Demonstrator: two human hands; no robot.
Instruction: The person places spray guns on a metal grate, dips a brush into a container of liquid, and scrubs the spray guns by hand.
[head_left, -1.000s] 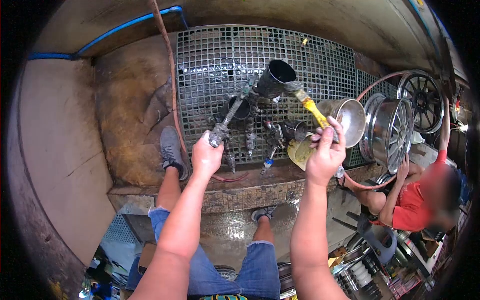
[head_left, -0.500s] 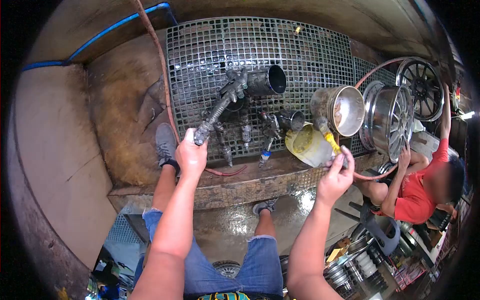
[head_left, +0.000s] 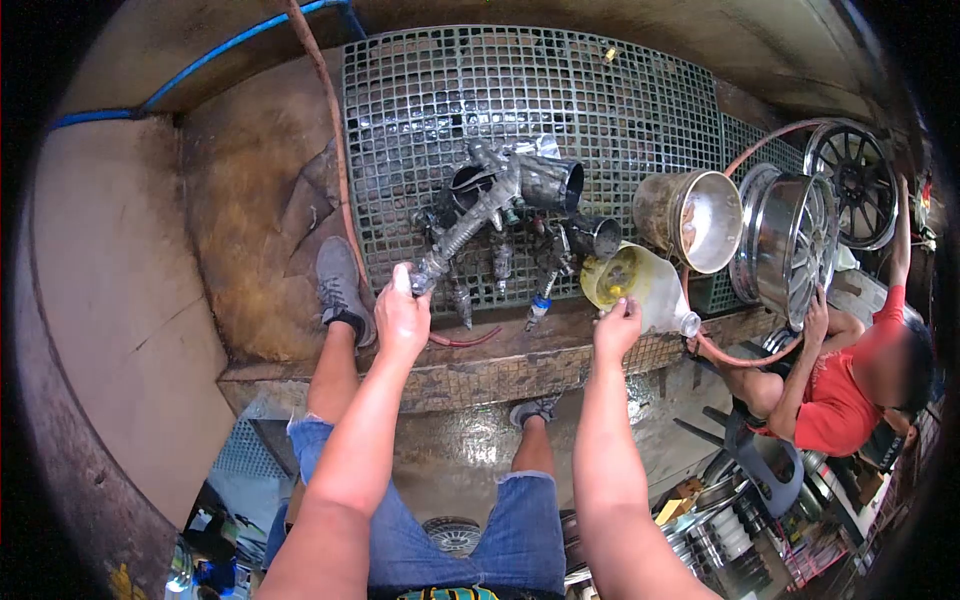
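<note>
My left hand (head_left: 405, 320) is closed around the lower end of a dark, grimy spray gun (head_left: 465, 225), held tilted above the grating. My right hand (head_left: 618, 325) pinches a yellow-handled brush (head_left: 619, 291), its head down inside a cut-open plastic jug (head_left: 660, 290) with yellowish liquid. The jug lies on its side, neck toward me. Beneath and beside the held gun are more dark gun parts and cups, among them a large black cup (head_left: 552, 185) and a smaller cup (head_left: 597, 237). A gun part with a blue fitting (head_left: 541, 303) rests at the ledge.
A green grating (head_left: 400, 130) covers the raised ledge (head_left: 480, 375). Right of the jug stand a bucket (head_left: 690, 220) and wheel rims (head_left: 790, 240). A reddish hose (head_left: 330, 130) runs down the left side. A person in a red shirt (head_left: 840, 400) sits at right, touching a rim.
My right hand has moved left and down, bringing the brush from beside the bucket into the jug. The spray gun in my left hand has shifted slightly right and down.
</note>
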